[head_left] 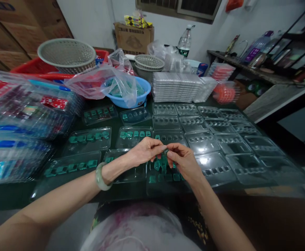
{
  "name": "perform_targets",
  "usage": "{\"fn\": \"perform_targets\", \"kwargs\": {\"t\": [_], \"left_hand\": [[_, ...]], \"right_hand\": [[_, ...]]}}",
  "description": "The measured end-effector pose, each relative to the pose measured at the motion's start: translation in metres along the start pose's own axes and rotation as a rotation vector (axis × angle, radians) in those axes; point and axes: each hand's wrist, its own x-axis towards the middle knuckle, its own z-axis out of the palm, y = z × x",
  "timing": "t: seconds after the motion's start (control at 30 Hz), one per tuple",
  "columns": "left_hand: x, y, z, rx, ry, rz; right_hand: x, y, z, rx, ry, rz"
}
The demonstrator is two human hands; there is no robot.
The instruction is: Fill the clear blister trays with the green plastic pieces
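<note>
My left hand and my right hand meet fingertip to fingertip just above a clear plastic blister tray at the table's near edge. Both hands are closed in a pinch on small green pieces, and a little bunch of them hangs under my fingers. More green pieces lie in the tray's pockets below. A pale green bangle sits on my left wrist. Trays to the left hold rows of green pieces; trays to the right have bare pockets.
A blue bowl of green pieces under a plastic bag stands at the back, beside a stack of clear trays. Packed blister cards pile up on the left. Grey baskets, a cardboard box and a water bottle stand further back.
</note>
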Motion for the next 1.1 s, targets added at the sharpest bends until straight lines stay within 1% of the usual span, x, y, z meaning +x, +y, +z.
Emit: {"fn": "perform_targets", "kwargs": {"t": [0.1,0.17,0.23,0.33,0.4,0.47,0.53,0.6,0.67,0.73,0.77,0.83,0.93,1.0,1.1], "left_hand": [[0.000,0.003,-0.001,0.017,-0.061,0.029],[0.001,0.001,-0.001,0.098,-0.049,0.051],[0.000,-0.003,0.000,0.235,0.034,0.134],[-0.001,-0.008,0.004,0.445,0.206,0.336],[0.000,-0.011,0.008,0.502,0.247,0.432],[0.006,-0.012,0.011,0.492,0.259,0.456],[0.017,-0.015,0.013,0.460,0.297,0.413],[0.027,-0.017,0.011,0.393,0.298,0.325],[0.034,-0.018,0.004,0.300,0.285,0.239],[0.034,-0.020,-0.008,0.240,0.291,0.198],[0.031,-0.021,-0.014,0.242,0.300,0.194],[0.022,-0.025,-0.027,0.286,0.309,0.192],[0.006,-0.037,-0.039,0.342,0.298,0.156],[-0.001,-0.046,-0.043,0.355,0.279,0.128],[-0.008,-0.055,-0.046,0.368,0.257,0.102]], "right_hand": [[0.001,-0.001,-0.004,0.117,-0.001,0.093],[0.002,0.001,-0.006,0.157,-0.023,0.133],[0.002,0.003,-0.008,0.158,-0.040,0.143],[0.001,0.006,-0.008,0.145,-0.050,0.147],[0.000,0.006,-0.008,0.153,-0.038,0.148],[0.002,0.006,-0.007,0.147,-0.001,0.129],[0.007,0.006,-0.010,0.092,0.053,0.078],[0.018,0.006,-0.017,-0.053,0.112,0.004],[0.033,0.007,-0.030,-0.281,0.176,-0.073],[0.052,0.007,-0.044,-0.534,0.213,-0.147],[0.060,0.008,-0.050,-0.650,0.210,-0.188],[0.074,0.009,-0.057,-0.842,0.157,-0.281],[0.086,0.010,-0.053,-1.040,0.028,-0.394],[0.089,0.010,-0.043,-1.152,-0.048,-0.417],[0.092,0.009,-0.029,-1.318,-0.125,-0.398]]}}
